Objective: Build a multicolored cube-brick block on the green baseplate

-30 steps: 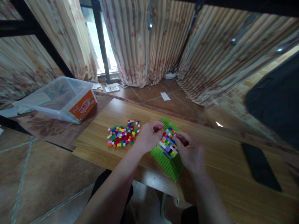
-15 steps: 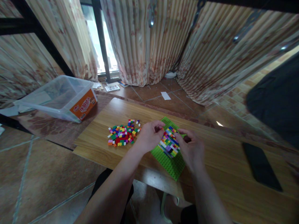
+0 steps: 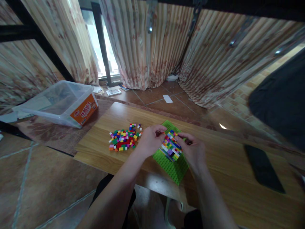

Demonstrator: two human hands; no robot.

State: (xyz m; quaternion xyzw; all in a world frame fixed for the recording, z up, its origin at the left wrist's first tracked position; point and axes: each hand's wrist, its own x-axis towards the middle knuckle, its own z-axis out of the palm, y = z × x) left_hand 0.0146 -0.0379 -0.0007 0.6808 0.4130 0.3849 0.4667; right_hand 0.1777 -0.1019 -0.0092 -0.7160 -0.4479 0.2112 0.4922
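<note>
Layout: you had the green baseplate [image 3: 176, 173] lying askew on the wooden table [image 3: 100, 136], its far end near the far edge and its near corner close to the front edge.

Progress: the brick block [image 3: 171, 149], many-coloured and closely packed, covered the middle of the baseplate. Bare studs showed at its far and near ends. A good many loose bricks [image 3: 122, 143] lay unfitted toward the table's left edge, so I judged the work well started but not finished.

Hands: your left hand [image 3: 151, 141] was curled at the block's left side, your right hand [image 3: 194, 151] curled at its right. Whether either pinched a brick, I could not tell.

Room: a narrow strip of bare wood separated pile and baseplate, crossed by your left hand. To the right, wood ran open as far as the dark flat object [image 3: 263, 168]. Least margin was at the front edge.
</note>
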